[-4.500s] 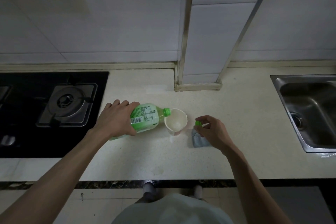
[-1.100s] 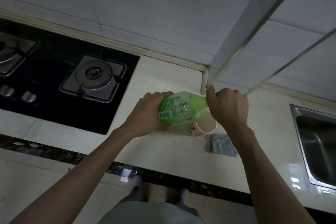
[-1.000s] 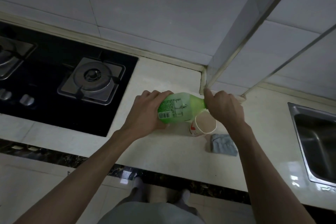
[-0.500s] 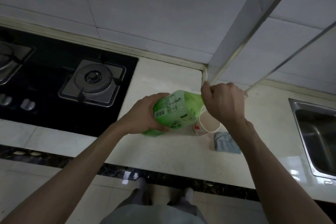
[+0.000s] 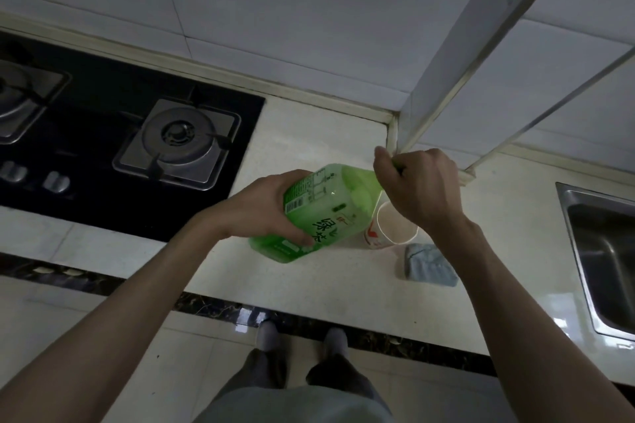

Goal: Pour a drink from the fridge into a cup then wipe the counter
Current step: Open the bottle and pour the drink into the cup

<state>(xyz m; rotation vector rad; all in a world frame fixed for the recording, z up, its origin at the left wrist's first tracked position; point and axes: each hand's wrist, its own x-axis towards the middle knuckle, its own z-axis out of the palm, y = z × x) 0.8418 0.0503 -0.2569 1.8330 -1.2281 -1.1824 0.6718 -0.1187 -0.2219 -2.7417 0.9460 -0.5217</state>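
A green plastic drink bottle [image 5: 319,213] is held tilted above the pale counter [image 5: 309,278], its neck pointing up and right. My left hand [image 5: 261,209] grips its body from the left. My right hand [image 5: 417,187] is curled round the bottle's top, hiding the cap and the neck. A white paper cup [image 5: 391,230] with a red mark stands upright on the counter just right of the bottle, partly behind my right wrist. A folded blue-grey cloth [image 5: 427,266] lies on the counter in front of the cup, to its right.
A black gas hob [image 5: 123,144] with steel burners fills the counter's left side. A steel sink [image 5: 604,261] is sunk in at the right edge. A tiled pillar [image 5: 446,79] juts out from the back wall behind my right hand. My feet show below the counter's dark front edge.
Since 4.5 s ago my right hand left the cloth and took hold of the bottle's top. Over the last second the bottle rose off the counter and tilted more upright.
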